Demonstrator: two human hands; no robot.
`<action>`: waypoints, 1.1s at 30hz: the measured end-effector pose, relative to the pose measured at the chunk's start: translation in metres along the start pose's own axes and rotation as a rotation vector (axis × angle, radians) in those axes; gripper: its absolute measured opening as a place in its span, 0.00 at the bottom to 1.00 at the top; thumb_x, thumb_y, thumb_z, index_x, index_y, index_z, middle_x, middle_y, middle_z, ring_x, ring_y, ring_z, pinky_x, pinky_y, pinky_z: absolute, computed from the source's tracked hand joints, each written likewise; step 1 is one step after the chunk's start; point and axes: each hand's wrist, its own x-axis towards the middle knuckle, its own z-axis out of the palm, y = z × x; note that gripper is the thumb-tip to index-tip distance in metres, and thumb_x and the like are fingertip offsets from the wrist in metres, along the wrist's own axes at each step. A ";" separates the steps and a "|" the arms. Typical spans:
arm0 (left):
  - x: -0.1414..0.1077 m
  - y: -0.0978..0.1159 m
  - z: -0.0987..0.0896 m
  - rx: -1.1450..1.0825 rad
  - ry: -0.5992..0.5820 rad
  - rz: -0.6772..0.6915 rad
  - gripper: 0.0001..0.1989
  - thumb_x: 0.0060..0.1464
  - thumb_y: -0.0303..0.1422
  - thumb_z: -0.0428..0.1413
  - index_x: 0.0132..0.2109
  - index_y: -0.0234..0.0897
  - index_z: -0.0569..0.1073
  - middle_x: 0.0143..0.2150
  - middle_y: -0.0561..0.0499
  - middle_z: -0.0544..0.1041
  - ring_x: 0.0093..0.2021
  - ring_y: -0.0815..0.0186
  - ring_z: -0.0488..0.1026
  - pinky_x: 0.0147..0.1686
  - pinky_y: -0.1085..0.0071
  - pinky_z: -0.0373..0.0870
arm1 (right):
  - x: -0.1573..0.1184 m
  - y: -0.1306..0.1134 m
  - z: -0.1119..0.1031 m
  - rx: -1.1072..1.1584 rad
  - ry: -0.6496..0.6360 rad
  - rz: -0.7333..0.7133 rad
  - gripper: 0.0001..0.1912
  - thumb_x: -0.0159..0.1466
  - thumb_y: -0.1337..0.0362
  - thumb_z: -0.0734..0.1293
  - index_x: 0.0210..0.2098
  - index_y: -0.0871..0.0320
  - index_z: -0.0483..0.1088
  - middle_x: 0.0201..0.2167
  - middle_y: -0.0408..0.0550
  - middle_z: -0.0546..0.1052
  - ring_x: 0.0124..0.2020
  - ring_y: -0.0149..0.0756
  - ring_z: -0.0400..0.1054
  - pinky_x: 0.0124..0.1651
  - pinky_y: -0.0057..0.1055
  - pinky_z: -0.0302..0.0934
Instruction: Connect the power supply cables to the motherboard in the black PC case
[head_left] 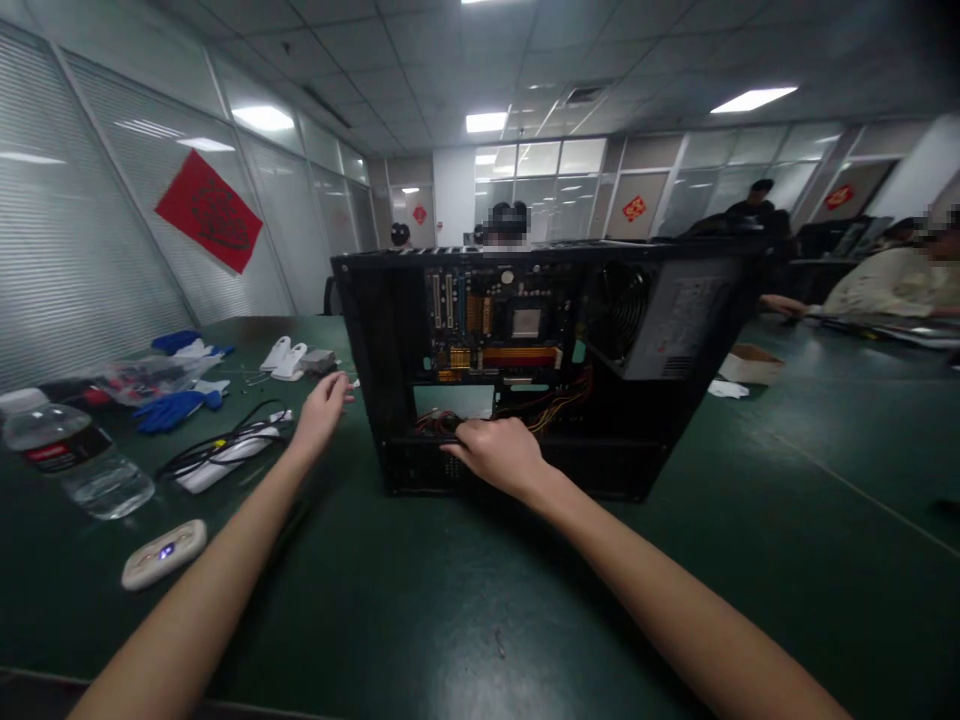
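A black desktop computer case stands on the table with its side open towards me. Inside it are a motherboard, a grey power supply and a bundle of yellow and red cables. My right hand is closed over the lower inner rail of the case, beside dark cables; its fingertips are partly hidden. Just left of the case, my left hand hovers with loosely bent fingers, apart from the frame. Nothing shows clearly in it.
Left on the green table are a water bottle, a beige oval device, a power strip with black cord, blue gloves and a small grey block. A cardboard box stands right. Other people sit beyond.
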 end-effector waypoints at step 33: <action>-0.096 0.033 0.069 -0.376 0.070 -0.114 0.27 0.55 0.53 0.49 0.45 0.33 0.75 0.44 0.43 0.80 0.48 0.48 0.75 0.52 0.59 0.70 | -0.129 0.151 0.033 0.752 0.848 0.925 0.31 0.58 0.37 0.67 0.35 0.63 0.74 0.32 0.53 0.77 0.35 0.44 0.69 0.41 0.41 0.65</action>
